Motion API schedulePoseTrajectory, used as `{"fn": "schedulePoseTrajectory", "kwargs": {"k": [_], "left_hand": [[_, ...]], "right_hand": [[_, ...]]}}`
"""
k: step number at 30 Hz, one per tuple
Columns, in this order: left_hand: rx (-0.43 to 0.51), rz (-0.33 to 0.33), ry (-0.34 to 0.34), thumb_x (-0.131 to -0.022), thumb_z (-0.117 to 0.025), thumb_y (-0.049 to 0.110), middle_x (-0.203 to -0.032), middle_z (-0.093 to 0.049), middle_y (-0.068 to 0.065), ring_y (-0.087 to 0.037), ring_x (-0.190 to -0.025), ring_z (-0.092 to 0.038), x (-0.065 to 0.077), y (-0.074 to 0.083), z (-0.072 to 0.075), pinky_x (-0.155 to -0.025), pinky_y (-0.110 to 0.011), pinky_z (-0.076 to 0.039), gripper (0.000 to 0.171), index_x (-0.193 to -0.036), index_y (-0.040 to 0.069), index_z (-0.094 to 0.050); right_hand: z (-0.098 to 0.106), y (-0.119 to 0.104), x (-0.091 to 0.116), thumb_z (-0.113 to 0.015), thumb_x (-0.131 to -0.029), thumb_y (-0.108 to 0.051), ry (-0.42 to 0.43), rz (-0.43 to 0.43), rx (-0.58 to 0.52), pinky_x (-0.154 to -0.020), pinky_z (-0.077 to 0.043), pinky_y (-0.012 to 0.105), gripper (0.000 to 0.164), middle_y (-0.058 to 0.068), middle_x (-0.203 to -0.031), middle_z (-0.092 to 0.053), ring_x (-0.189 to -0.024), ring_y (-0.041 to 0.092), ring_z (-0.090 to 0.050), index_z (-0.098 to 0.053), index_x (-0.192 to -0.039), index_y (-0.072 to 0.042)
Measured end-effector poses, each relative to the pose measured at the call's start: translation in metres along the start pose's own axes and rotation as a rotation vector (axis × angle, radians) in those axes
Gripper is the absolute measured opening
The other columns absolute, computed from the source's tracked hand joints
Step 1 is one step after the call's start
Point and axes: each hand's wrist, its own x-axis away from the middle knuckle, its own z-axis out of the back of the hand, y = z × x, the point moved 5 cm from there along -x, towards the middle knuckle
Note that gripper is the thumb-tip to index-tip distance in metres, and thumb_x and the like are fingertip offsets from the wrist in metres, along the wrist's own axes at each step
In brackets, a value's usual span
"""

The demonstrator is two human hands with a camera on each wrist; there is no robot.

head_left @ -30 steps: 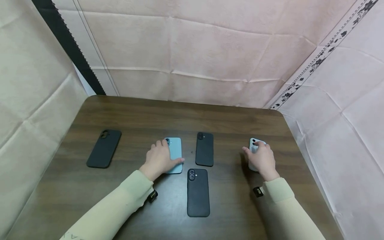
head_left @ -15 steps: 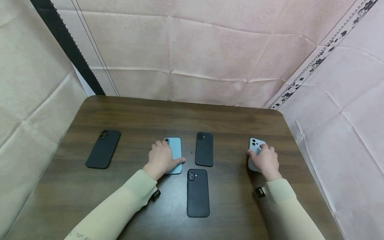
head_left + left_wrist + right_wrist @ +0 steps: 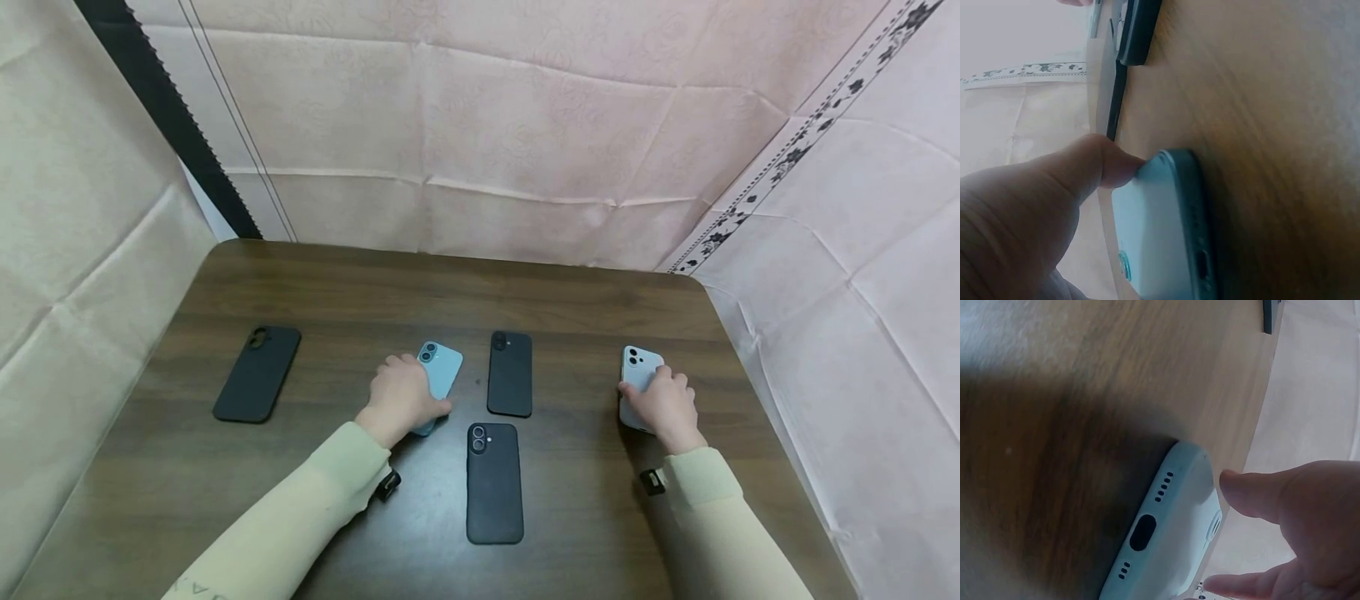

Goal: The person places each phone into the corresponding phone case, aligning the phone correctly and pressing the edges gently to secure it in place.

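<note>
Black phone nearest on bench. Beyond it, left hand grips blue phone, askew on bench; right hand over pale phone on bench, can't tell if gripping. Slightly farther, small dark phone between them.

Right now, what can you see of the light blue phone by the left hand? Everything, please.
The light blue phone is back up over the wood-look table, slanted, its top end leaning right. Smooth-looking back, darker teal edge with a port and small holes at the bottom; two stacked camera lenses, top left. The left grip covers part of it, thumb on the right edge near the bottom. Can't tell if it's flat or slightly raised.
</note>
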Motion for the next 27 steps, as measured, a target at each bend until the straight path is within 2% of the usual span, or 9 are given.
{"fn": "schedulePoseTrajectory", "kwargs": {"k": [6,12,19,27], "left_hand": [[0.007,-0.012,-0.004,-0.067,-0.073,0.060,-0.089,-0.046,-0.020,-0.029,-0.078,-0.046,-0.0020,-0.0036,-0.0001,-0.060,-0.040,-0.051,0.088,-0.111,-0.013,-0.050],[0.011,-0.024,0.010,-0.067,-0.075,0.061,-0.089,-0.043,-0.018,-0.029,-0.080,-0.045,-0.0022,-0.0032,-0.0020,-0.059,-0.040,-0.049,0.089,-0.111,-0.012,-0.049],[0.024,-0.043,0.028,-0.065,-0.077,0.058,-0.090,-0.044,-0.018,-0.030,-0.082,-0.044,-0.0024,-0.0012,-0.0027,-0.062,-0.042,-0.049,0.088,-0.111,-0.012,-0.050],[0.001,-0.084,0.076,-0.064,-0.077,0.056,-0.089,-0.046,-0.018,-0.031,-0.081,-0.045,-0.0031,-0.0005,-0.0012,-0.066,-0.041,-0.049,0.084,-0.107,-0.011,-0.052]], "right_hand": [[-0.0036,0.0021,0.0008,-0.058,-0.092,-0.045,-0.066,-0.012,0.034,-0.072,-0.045,0.056,0.079,0.041,-0.110,-0.045,-0.096,0.051,-0.048,-0.031,-0.127,0.020],[-0.0046,0.0018,-0.0004,-0.058,-0.093,-0.043,-0.087,0.009,0.051,-0.071,-0.048,0.053,0.081,0.043,-0.107,-0.052,-0.089,0.047,-0.055,-0.028,-0.129,0.022],[-0.0010,-0.0027,-0.0010,-0.068,-0.088,-0.038,-0.033,0.059,0.038,-0.078,-0.044,0.055,0.077,0.043,-0.105,-0.052,-0.093,0.051,-0.054,-0.035,-0.122,0.022],[0.0021,-0.0063,-0.0035,-0.075,-0.082,-0.036,0.022,0.065,0.030,-0.085,-0.035,0.058,0.083,0.041,-0.108,-0.043,-0.100,0.053,-0.039,-0.034,-0.126,0.021]]}}
